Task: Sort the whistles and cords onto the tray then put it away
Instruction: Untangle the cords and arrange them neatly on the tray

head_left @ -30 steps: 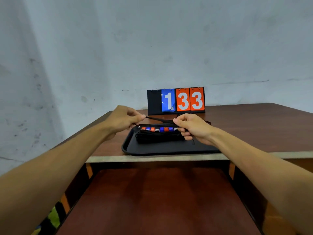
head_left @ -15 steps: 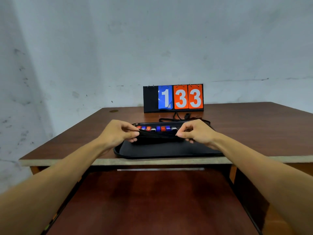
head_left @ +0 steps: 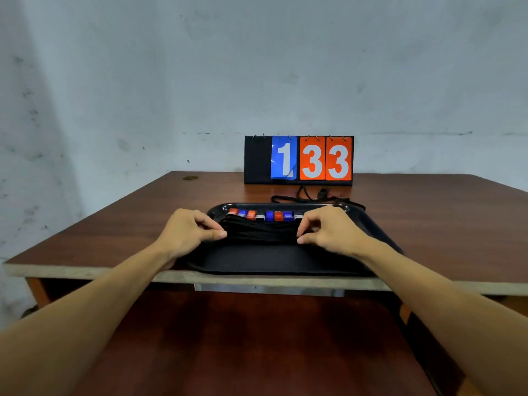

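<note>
A black tray lies at the table's near edge. Along its far side stands a row of several whistles in red, blue and white. In front of them lies a bundle of black cords. My left hand pinches the bundle's left end and my right hand pinches its right end, both low on the tray. One more black cord with a black whistle lies on the table behind the tray.
A flip scoreboard reading 1 33 stands at the back of the brown table against a pale wall. Below the table's front edge is a lower brown surface.
Both hands came down from holding a cord stretched above the tray and now rest at the ends of the cord bundle. The view has risen and shows more tabletop.
</note>
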Motion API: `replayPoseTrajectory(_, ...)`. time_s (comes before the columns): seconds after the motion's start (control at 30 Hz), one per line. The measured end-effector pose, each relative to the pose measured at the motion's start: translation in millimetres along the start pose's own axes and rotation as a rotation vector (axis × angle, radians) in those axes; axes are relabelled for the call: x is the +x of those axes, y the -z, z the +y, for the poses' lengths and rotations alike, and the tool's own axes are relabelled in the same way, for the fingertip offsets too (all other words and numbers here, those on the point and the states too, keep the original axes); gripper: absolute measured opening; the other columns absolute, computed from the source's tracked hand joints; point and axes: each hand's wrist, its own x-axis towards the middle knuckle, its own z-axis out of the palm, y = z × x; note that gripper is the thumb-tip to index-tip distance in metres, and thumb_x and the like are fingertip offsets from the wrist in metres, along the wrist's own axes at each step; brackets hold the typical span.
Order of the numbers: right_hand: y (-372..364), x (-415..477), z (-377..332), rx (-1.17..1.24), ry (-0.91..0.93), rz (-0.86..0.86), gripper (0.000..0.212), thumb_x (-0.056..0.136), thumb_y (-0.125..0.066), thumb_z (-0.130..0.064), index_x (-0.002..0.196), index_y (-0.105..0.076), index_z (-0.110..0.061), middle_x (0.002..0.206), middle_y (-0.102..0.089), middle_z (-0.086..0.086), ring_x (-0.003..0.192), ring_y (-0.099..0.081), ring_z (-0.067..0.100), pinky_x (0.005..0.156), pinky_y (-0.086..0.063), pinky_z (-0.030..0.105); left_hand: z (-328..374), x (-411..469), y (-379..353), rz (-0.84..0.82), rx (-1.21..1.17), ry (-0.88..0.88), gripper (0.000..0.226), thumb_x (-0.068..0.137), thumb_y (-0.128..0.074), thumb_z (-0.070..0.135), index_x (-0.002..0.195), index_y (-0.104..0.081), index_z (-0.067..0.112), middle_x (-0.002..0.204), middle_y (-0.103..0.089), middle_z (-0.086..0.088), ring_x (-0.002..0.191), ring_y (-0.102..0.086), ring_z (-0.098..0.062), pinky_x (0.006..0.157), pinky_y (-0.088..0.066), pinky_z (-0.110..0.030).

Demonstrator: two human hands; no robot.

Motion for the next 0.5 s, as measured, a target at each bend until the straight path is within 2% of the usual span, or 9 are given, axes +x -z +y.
replayPoseTrajectory(0.07,-2.8,-1.3,4.7,-0.018,0.019,0.019,0.006,0.078,-0.077,-0.015,0.080,-0.073,-0.020,0.085,-0.065,-0.013,0.087,-0.059,-0.001,0.077,-0.043,0.011,-1.7,1.3,-1.6,-0.005,0.008,-0.014,0.010,0.063,-0.086,0.015,0.067,-0.077,0.017,0.077,-0.070,0.002,0.069,-0.061,-0.009,0.066,-0.044,-0.020)
replayPoseTrajectory(0.2,-6.7,-2.2,8.4,-0.120,0.071,0.054,0.004,0.081,-0.074,-0.022,0.081,-0.073,-0.019,0.088,-0.064,-0.008,0.085,-0.058,0.006,0.078,-0.046,0.020,-6.1,1.3,-3.3,-0.005,0.074,-0.047,0.011,0.065,-0.086,0.015,0.070,-0.077,0.020,0.077,-0.068,0.001,0.067,-0.059,-0.011,0.065,-0.046,-0.023)
replayPoseTrajectory(0.33,-9.0,-2.9,9.0,-0.157,0.082,0.082,0.006,0.081,-0.073,-0.025,0.081,-0.072,-0.019,0.089,-0.061,-0.009,0.086,-0.056,0.006,0.078,-0.047,0.024,-6.8,1.4,-2.5,-0.014,0.078,-0.047,0.013,0.066,-0.085,0.011,0.073,-0.076,0.018,0.068,-0.065,0.001,0.053,-0.048,-0.003,0.053,-0.040,-0.011)
replayPoseTrajectory(0.5,-8.7,-4.7,7.6,-0.136,0.070,0.079,0.006,0.082,-0.072,-0.022,0.086,-0.071,-0.018,0.093,-0.061,-0.005,0.087,-0.058,0.009,0.076,-0.049,0.021,-5.6,0.2,-2.4,-0.028,-0.014,-0.047,0.021,0.064,-0.085,0.009,0.079,-0.072,0.016,0.064,-0.061,0.000,0.056,-0.048,-0.007,0.053,-0.042,-0.009)
